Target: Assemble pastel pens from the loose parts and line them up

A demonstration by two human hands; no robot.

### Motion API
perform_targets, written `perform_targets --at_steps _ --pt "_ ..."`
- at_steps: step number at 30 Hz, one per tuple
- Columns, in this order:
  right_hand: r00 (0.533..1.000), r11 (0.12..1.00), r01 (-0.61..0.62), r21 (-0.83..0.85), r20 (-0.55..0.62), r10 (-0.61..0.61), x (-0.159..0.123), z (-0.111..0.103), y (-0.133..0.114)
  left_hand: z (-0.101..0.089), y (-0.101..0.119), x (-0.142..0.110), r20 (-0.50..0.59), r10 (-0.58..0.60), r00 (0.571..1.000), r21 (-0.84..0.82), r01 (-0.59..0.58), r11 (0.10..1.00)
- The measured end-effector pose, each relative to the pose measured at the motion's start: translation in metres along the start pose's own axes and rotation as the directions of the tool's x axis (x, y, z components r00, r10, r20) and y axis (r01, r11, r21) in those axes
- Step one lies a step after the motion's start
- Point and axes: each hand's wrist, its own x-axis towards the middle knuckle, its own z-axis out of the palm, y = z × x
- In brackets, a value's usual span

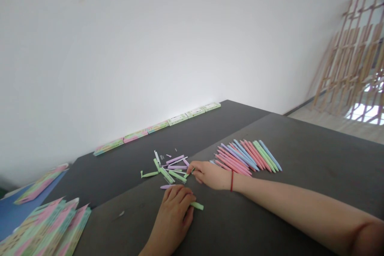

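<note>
My left hand lies low on the dark grey table, fingers curled over a green pen part that sticks out to its right. My right hand, a red string on its wrist, reaches in from the right to a scatter of green and purple pen parts. Its fingertips pinch a small green piece at the edge of that scatter. Just behind the right hand lies a row of pink, blue and green pens.
Flat pastel boxes line the wall along the table's far edge. More pastel boxes are stacked at the lower left, some on a blue surface. A wooden lattice frame leans at the right.
</note>
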Motion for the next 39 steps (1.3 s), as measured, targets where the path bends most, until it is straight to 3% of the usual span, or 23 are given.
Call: perform_targets --at_steps 4,6,9,15,19,24,26,29,33,36,39 --pt "0.998 0.97 0.044 -0.24 -0.034 -0.054 0.007 0.004 -0.002 0.005 -0.011 -0.001 -0.193 -0.164 0.967 -0.105 0.146 0.984" --pt "0.998 0.94 0.027 -0.339 -0.051 -0.047 0.015 0.006 -0.007 0.005 -0.022 -0.002 -0.334 -0.302 0.893 -0.191 0.249 0.949" --pt "0.998 0.914 -0.009 -0.406 -0.058 -0.015 0.03 0.014 -0.016 0.005 -0.035 -0.004 -0.424 -0.409 0.808 -0.25 0.33 0.911" --pt "0.999 0.878 -0.032 -0.478 -0.03 0.021 0.042 0.031 -0.03 0.006 -0.038 -0.006 -0.442 -0.449 0.777 -0.301 0.343 0.89" --pt "0.998 0.896 -0.063 -0.44 -0.056 0.042 0.038 0.027 -0.031 0.007 -0.036 -0.005 -0.447 -0.47 0.761 -0.334 0.346 0.877" --pt "0.998 0.954 -0.043 -0.297 -0.048 0.03 0.015 0.008 -0.019 0.006 -0.031 -0.004 -0.469 -0.503 0.726 -0.382 0.347 0.856" --pt "0.999 0.991 -0.035 -0.128 -0.033 0.031 -0.003 0.005 -0.013 0.007 -0.022 -0.004 -0.45 -0.537 0.714 -0.46 0.331 0.824" --pt "0.999 0.995 -0.003 0.098 0.035 -0.001 -0.034 0.007 -0.01 0.012 0.002 -0.001 -0.379 -0.575 0.724 -0.683 0.2 0.703" --pt "0.995 0.993 0.081 0.088 0.052 -0.086 -0.057 0.015 -0.015 0.018 0.03 0.001 -0.109 -0.519 0.847 -0.866 0.176 0.469" --pt "0.987 0.993 0.107 0.048 0.115 -0.112 -0.05 0.012 -0.016 0.019 0.026 0.002 -0.05 -0.577 0.815 -0.934 0.166 0.315" --pt "0.99 0.99 0.129 -0.048 0.061 -0.127 -0.03 0.003 -0.016 0.016 0.009 0.003 0.038 -0.665 0.746 -0.999 0.015 -0.04"
